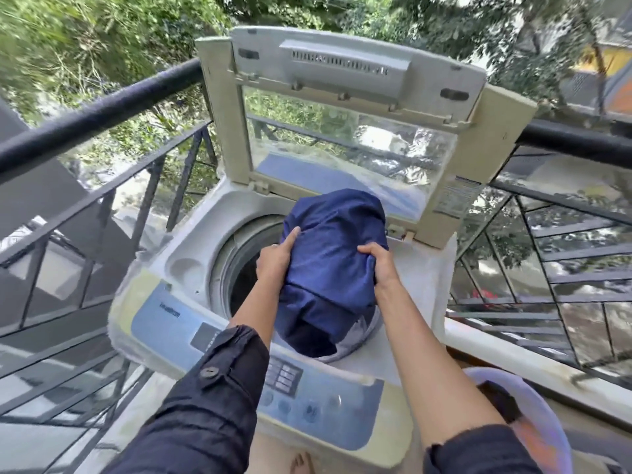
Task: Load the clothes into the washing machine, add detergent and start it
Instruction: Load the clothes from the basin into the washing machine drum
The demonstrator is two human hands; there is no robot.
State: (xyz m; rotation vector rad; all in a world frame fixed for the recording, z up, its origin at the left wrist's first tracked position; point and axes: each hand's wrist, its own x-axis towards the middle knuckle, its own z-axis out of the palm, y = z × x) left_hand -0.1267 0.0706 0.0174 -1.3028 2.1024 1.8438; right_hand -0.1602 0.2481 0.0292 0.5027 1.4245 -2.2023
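Head view: hands (328,265) hold blue cloth (330,265) over drum (236,265).

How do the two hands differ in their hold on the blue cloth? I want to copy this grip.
The left hand lies flatter against the side of the blue cloth, thumb stretched up along it, while the right hand bunches a fold in curled fingers. The left hand sits over the open drum; the right hand is nearer the drum's right rim. Both hold the same bundle above the drum.
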